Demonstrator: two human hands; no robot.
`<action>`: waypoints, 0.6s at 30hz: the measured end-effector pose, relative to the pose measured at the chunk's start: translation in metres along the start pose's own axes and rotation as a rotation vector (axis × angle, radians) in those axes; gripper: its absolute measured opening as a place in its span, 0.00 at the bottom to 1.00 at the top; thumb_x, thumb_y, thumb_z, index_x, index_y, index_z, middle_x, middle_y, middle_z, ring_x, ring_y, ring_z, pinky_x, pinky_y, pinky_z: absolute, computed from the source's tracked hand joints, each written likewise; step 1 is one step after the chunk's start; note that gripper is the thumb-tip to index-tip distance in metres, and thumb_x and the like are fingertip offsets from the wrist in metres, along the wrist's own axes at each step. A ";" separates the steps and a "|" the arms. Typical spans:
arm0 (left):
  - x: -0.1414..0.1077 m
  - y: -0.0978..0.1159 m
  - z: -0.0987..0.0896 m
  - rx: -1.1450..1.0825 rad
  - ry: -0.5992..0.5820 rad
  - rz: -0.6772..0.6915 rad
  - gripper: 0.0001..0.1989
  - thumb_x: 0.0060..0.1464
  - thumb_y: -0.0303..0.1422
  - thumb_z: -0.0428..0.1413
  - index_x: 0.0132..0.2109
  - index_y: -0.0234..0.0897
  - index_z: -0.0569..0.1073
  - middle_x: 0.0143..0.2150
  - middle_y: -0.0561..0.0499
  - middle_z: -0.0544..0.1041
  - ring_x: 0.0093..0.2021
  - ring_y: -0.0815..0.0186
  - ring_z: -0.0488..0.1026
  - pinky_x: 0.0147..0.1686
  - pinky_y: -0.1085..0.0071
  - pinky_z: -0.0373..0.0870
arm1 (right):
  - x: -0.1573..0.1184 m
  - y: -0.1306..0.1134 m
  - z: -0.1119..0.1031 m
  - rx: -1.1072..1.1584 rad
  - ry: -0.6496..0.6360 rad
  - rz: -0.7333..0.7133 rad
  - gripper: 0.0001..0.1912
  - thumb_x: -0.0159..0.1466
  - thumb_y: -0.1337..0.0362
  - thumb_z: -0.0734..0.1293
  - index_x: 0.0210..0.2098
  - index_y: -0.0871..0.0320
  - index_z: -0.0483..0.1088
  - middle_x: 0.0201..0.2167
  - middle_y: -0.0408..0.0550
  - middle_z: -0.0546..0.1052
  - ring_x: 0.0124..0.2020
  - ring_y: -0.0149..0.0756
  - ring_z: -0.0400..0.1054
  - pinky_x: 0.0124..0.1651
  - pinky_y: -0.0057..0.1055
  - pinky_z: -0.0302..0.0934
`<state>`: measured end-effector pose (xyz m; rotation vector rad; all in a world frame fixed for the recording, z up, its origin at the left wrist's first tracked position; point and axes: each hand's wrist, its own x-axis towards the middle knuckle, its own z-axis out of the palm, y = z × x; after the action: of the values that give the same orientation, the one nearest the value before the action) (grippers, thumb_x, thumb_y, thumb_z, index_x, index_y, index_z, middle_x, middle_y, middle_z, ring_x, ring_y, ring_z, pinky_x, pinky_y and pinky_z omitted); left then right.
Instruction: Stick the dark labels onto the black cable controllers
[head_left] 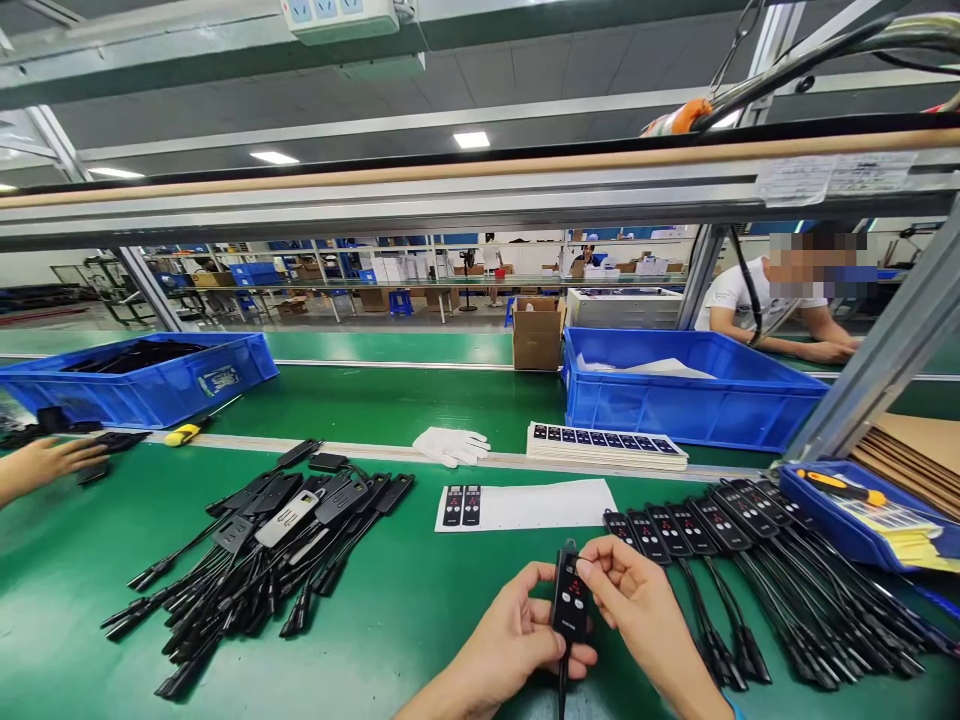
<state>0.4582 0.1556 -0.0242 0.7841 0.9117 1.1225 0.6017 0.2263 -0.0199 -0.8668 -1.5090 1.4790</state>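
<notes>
Near the front edge, my left hand (517, 635) is wrapped round a black controller (571, 600) with a cable hanging down. My right hand (630, 600) is pinched at the controller's upper right edge, its thumb and fingertip on the label. Behind them lies a white label sheet (540, 505) with two black labels at its left end. On the right, a row of labelled black controllers (694, 527) lies with cables toward the front. A heap of black controllers (277, 510) with cables lies on the left, one grey unit on top.
A stack of label sheets (607, 460), a white glove (452, 446) and a yellow tool (182, 434) lie farther back. Blue bins (682, 405) stand behind. A blue tray (832, 535) is at right. Another person's hand (49, 465) reaches in at left; a person (772, 310) sits at back right.
</notes>
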 end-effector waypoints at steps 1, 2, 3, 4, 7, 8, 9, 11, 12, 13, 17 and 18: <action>-0.001 0.003 0.002 0.001 0.001 -0.004 0.27 0.36 0.25 0.58 0.47 0.33 0.60 0.38 0.41 0.76 0.35 0.57 0.77 0.37 0.65 0.72 | 0.000 -0.001 0.000 0.011 -0.006 0.014 0.17 0.56 0.51 0.69 0.30 0.59 0.69 0.22 0.41 0.66 0.19 0.25 0.55 0.18 0.22 0.47; -0.003 0.006 0.003 0.004 0.002 -0.009 0.27 0.36 0.25 0.57 0.47 0.33 0.60 0.38 0.41 0.76 0.35 0.58 0.77 0.37 0.65 0.72 | -0.001 -0.003 -0.001 0.023 -0.011 0.029 0.17 0.56 0.51 0.69 0.30 0.59 0.69 0.22 0.40 0.65 0.19 0.24 0.54 0.18 0.22 0.47; -0.004 0.008 0.005 0.007 0.006 -0.013 0.27 0.36 0.25 0.57 0.47 0.33 0.60 0.38 0.42 0.76 0.36 0.58 0.77 0.37 0.65 0.72 | -0.001 -0.004 -0.001 0.035 -0.013 0.043 0.16 0.56 0.51 0.69 0.30 0.59 0.68 0.22 0.40 0.65 0.19 0.24 0.53 0.18 0.21 0.47; -0.005 0.010 0.006 0.010 0.012 -0.016 0.27 0.36 0.25 0.57 0.47 0.33 0.60 0.37 0.43 0.76 0.36 0.58 0.76 0.37 0.65 0.72 | -0.001 -0.005 -0.002 0.047 -0.010 0.054 0.16 0.56 0.51 0.69 0.30 0.59 0.68 0.22 0.39 0.65 0.18 0.23 0.53 0.18 0.21 0.47; -0.006 0.012 0.008 0.020 0.015 -0.021 0.27 0.37 0.26 0.58 0.47 0.33 0.60 0.37 0.43 0.76 0.35 0.58 0.76 0.37 0.65 0.71 | -0.002 -0.007 -0.002 0.063 0.005 0.060 0.16 0.56 0.51 0.70 0.30 0.59 0.68 0.22 0.39 0.65 0.18 0.23 0.52 0.19 0.21 0.47; -0.006 0.012 0.008 0.021 0.015 -0.021 0.27 0.37 0.26 0.58 0.47 0.33 0.60 0.38 0.42 0.76 0.36 0.58 0.76 0.37 0.65 0.71 | -0.002 -0.007 -0.002 0.060 0.004 0.056 0.16 0.56 0.51 0.70 0.30 0.59 0.68 0.22 0.39 0.65 0.18 0.23 0.52 0.19 0.21 0.47; -0.006 0.011 0.008 0.021 0.013 -0.019 0.27 0.37 0.27 0.59 0.47 0.33 0.60 0.38 0.41 0.76 0.36 0.58 0.76 0.37 0.65 0.71 | -0.002 -0.007 -0.002 0.054 0.000 0.053 0.17 0.56 0.51 0.70 0.30 0.59 0.68 0.22 0.39 0.65 0.18 0.23 0.52 0.19 0.21 0.47; -0.005 0.011 0.007 0.021 0.009 -0.013 0.27 0.38 0.27 0.59 0.47 0.32 0.60 0.39 0.41 0.76 0.37 0.57 0.76 0.37 0.65 0.71 | -0.002 -0.005 -0.002 0.043 -0.011 0.046 0.17 0.56 0.51 0.69 0.31 0.59 0.68 0.22 0.40 0.65 0.19 0.23 0.53 0.19 0.21 0.47; -0.005 0.010 0.007 0.020 0.006 -0.011 0.27 0.38 0.27 0.59 0.47 0.32 0.60 0.39 0.41 0.76 0.37 0.57 0.76 0.38 0.64 0.71 | -0.001 -0.005 -0.001 0.039 -0.016 0.042 0.17 0.57 0.51 0.69 0.31 0.59 0.68 0.22 0.40 0.65 0.19 0.23 0.54 0.19 0.21 0.47; -0.005 0.010 0.007 0.019 0.004 -0.010 0.27 0.38 0.27 0.59 0.47 0.32 0.60 0.39 0.41 0.76 0.37 0.57 0.76 0.38 0.64 0.71 | -0.001 -0.004 -0.001 0.037 -0.018 0.038 0.16 0.57 0.51 0.69 0.31 0.59 0.68 0.22 0.40 0.66 0.19 0.23 0.54 0.19 0.21 0.47; -0.006 0.009 0.006 0.019 -0.006 -0.015 0.27 0.38 0.27 0.59 0.48 0.33 0.59 0.39 0.40 0.76 0.37 0.57 0.76 0.38 0.63 0.71 | 0.000 -0.003 0.001 0.034 -0.010 0.030 0.16 0.57 0.52 0.69 0.31 0.59 0.68 0.22 0.40 0.66 0.19 0.23 0.54 0.18 0.21 0.47; -0.006 0.009 0.006 0.020 -0.008 -0.016 0.27 0.39 0.28 0.60 0.48 0.33 0.59 0.39 0.40 0.76 0.37 0.57 0.76 0.39 0.63 0.71 | -0.001 -0.003 0.001 0.034 -0.009 0.032 0.16 0.57 0.52 0.69 0.31 0.59 0.68 0.22 0.40 0.66 0.19 0.23 0.54 0.18 0.21 0.47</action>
<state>0.4593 0.1516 -0.0129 0.7959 0.9224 1.0972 0.6014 0.2251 -0.0167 -0.8688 -1.4787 1.5295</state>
